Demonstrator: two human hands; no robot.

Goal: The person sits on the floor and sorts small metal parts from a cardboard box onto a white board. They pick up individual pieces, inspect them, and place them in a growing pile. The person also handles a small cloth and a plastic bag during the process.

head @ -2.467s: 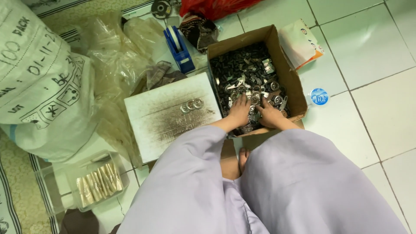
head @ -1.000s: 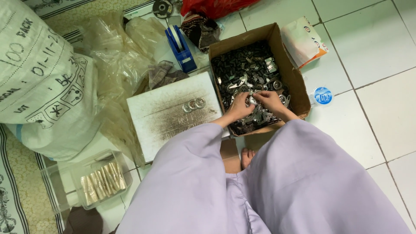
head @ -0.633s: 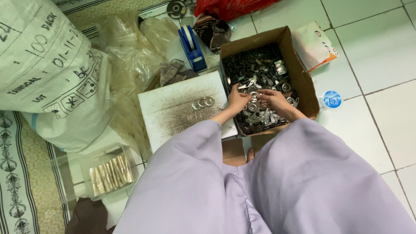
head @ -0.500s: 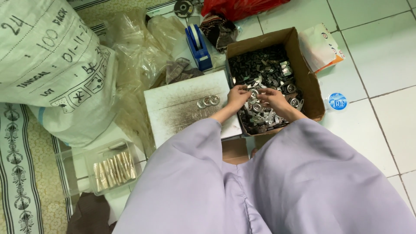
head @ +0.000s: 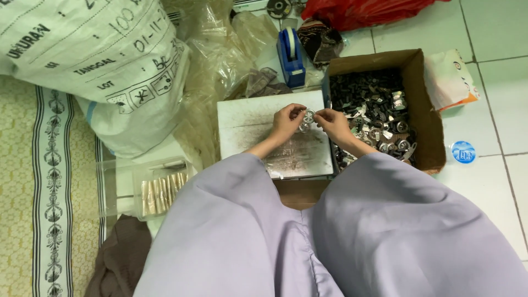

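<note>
Now both my hands, left hand and right hand, pinch small metal rings together over the white board, with the cardboard box to my right.

The white board lies mostly bare on its left and near parts, leaving open room there. On its right edge the tall wall of the cardboard box stands, filled with small metal parts. Just beyond the board, the blue tape dispenser and crumpled clear plastic bags crowd the far side. The big white sack blocks the left. Beside the near-left corner sits a clear plastic tray. The tiled floor right of the box lies open, save a packet and a round blue lid.
</note>
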